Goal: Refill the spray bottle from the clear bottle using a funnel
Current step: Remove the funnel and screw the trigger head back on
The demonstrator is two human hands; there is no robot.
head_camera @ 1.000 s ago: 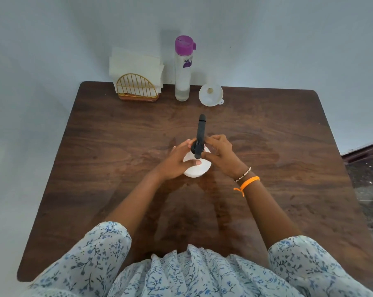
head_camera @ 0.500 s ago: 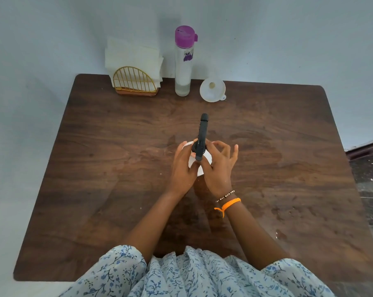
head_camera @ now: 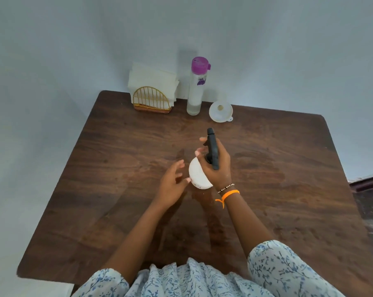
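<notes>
While the head view looks steeply down, a dark wooden table (head_camera: 267, 189) fills most of it, pushed against a pale blue wall (head_camera: 267, 50). Grain and glossy patches show on the bare top.

Person seated at near edge; blue-flowered white sleeves (head_camera: 284, 273) at the bottom of the view, both forearms reaching to table centre.

Back edge, left to right: gold wire napkin holder (head_camera: 152, 99) stuffed with white napkins; just beside it the clear bottle (head_camera: 195, 91), upright, purple cap on, clear liquid low in the base; then the white funnel (head_camera: 220, 111), resting on the table mouth-up toward the camera, small tab at its rim. Bottle and funnel near each other, not touching. All three well apart from the hands.

Table centre: spray bottle (head_camera: 199, 175), white round body with black trigger head pointing away from the person. Whether its base sits on the table I cannot tell.

Right hand (head_camera: 216, 163): fingers curled round the black head and neck, gripping from the right side. Orange thread band and a beaded bracelet (head_camera: 225, 188) on that wrist.

Left hand (head_camera: 172, 183): fingers spread and relaxed, holding nothing, just beside the white body on its left; thumb tip close to the body, contact uncertain.
</notes>
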